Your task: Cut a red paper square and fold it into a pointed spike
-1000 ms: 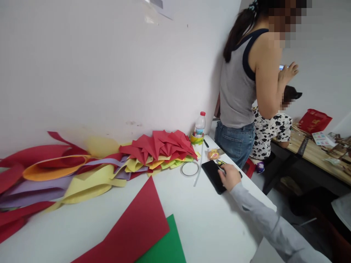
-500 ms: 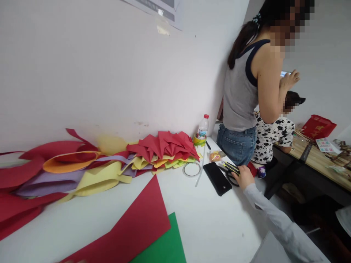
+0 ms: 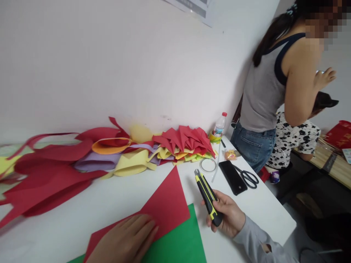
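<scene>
My right hand (image 3: 229, 213) grips a black and yellow box cutter (image 3: 207, 197), raised over the table with its tip pointing up and away from me. No blade shows past the metal tip. My left hand (image 3: 126, 237) lies flat, fingers stretched out, on a folded sheet of red paper (image 3: 170, 201). Under that red paper is a green sheet (image 3: 181, 233), its right corner sticking out. Beyond the right hand, a black phone (image 3: 233, 178) lies beside black-handled scissors (image 3: 249, 179).
Along the wall run folded paper pieces in red (image 3: 60, 153), purple (image 3: 98, 161) and yellow (image 3: 134, 164), plus pleated red paper (image 3: 186, 140). A tape roll (image 3: 207, 165), a wrapped snack (image 3: 230, 155) and a bottle (image 3: 219, 126) sit farther back. Someone stands (image 3: 260, 102) past the table's right edge.
My right hand has lifted the box cutter from beside the scissors and brought it left, nearer the red paper. My left hand has come into view on the red paper. The view has swung left.
</scene>
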The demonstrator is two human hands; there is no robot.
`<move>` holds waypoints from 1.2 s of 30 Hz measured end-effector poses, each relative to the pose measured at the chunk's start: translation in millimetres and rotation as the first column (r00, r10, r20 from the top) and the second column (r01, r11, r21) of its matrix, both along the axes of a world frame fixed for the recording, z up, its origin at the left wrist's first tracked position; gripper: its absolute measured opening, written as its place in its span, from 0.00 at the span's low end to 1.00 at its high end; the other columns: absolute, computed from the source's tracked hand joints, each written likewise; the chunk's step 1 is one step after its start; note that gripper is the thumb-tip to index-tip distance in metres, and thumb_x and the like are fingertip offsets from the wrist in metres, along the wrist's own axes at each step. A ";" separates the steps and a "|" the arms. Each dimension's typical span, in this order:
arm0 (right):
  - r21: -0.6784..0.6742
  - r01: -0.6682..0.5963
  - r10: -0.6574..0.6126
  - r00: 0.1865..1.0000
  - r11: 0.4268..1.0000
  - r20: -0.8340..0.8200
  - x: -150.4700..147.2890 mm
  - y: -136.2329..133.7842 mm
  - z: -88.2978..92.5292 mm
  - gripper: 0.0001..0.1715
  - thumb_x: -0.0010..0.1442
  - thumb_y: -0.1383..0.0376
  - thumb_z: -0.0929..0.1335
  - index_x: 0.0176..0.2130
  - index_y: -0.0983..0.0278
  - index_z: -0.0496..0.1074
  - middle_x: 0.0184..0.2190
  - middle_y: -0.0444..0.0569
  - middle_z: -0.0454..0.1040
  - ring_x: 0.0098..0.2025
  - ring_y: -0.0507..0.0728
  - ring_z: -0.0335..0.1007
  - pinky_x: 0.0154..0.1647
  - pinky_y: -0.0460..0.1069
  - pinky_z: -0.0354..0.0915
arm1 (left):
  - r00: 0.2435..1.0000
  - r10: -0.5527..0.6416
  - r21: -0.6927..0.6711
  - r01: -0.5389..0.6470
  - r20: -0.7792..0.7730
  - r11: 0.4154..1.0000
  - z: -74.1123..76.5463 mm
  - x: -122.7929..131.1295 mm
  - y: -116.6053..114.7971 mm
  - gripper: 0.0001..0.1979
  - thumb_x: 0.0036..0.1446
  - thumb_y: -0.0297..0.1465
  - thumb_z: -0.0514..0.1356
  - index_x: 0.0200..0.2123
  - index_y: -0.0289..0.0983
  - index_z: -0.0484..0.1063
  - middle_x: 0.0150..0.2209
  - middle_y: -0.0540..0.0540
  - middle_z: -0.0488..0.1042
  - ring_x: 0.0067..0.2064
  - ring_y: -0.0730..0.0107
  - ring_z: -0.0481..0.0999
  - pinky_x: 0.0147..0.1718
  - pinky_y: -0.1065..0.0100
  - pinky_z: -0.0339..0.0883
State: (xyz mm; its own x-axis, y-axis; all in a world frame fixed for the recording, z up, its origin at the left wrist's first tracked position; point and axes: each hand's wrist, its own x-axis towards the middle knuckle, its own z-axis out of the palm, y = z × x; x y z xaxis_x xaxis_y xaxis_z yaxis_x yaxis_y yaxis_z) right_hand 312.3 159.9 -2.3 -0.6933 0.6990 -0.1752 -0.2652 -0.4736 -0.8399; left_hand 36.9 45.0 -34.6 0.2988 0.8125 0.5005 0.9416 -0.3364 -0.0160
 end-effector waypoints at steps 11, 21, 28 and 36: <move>0.281 0.042 -0.108 0.969 0.959 0.224 -8.2 0.9 -7.1 0.34 0.51 0.46 0.74 0.47 0.66 0.69 0.28 0.46 0.76 0.10 0.43 0.58 0.07 0.39 0.46 | 0.979 0.198 -0.213 -0.202 -0.038 0.956 -4.8 5.5 5.0 0.25 0.62 0.44 0.54 0.55 0.35 0.73 0.56 0.36 0.72 0.56 0.47 0.72 0.53 0.51 0.68; 0.318 0.128 -0.265 0.861 0.939 0.434 -5.5 4.1 -4.3 0.36 0.44 0.38 0.73 0.30 0.67 0.67 0.17 0.43 0.73 0.06 0.43 0.49 0.04 0.40 0.41 | 0.986 0.166 -0.131 -0.165 -0.005 0.978 -11.8 2.1 6.7 0.27 0.63 0.49 0.51 0.51 0.36 0.75 0.53 0.37 0.76 0.52 0.47 0.75 0.50 0.51 0.69; 0.275 0.111 -0.220 0.888 0.955 0.404 6.0 6.5 -1.0 0.35 0.43 0.41 0.75 0.35 0.66 0.68 0.22 0.45 0.77 0.07 0.44 0.55 0.06 0.40 0.45 | 0.987 0.157 -0.082 -0.159 -0.020 0.984 -12.4 1.4 6.7 0.28 0.64 0.50 0.50 0.52 0.35 0.74 0.52 0.37 0.76 0.51 0.49 0.75 0.49 0.53 0.69; 0.301 0.143 -0.276 0.843 0.943 0.462 8.5 16.9 -10.9 0.33 0.41 0.42 0.76 0.24 0.64 0.62 0.14 0.43 0.72 0.05 0.43 0.47 0.03 0.40 0.41 | 0.991 0.133 0.005 -0.133 -0.028 0.991 -15.2 2.4 6.9 0.29 0.63 0.51 0.50 0.51 0.34 0.74 0.50 0.36 0.76 0.50 0.49 0.75 0.47 0.53 0.69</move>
State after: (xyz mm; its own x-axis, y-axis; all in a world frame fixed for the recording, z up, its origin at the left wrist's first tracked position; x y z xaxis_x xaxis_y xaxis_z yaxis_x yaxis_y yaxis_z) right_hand 320.8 176.8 -13.2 -0.3936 0.8830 -0.2559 0.1437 -0.2158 -0.9658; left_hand 39.4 51.9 -49.8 0.2019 0.8445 0.4960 0.9772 -0.2077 -0.0441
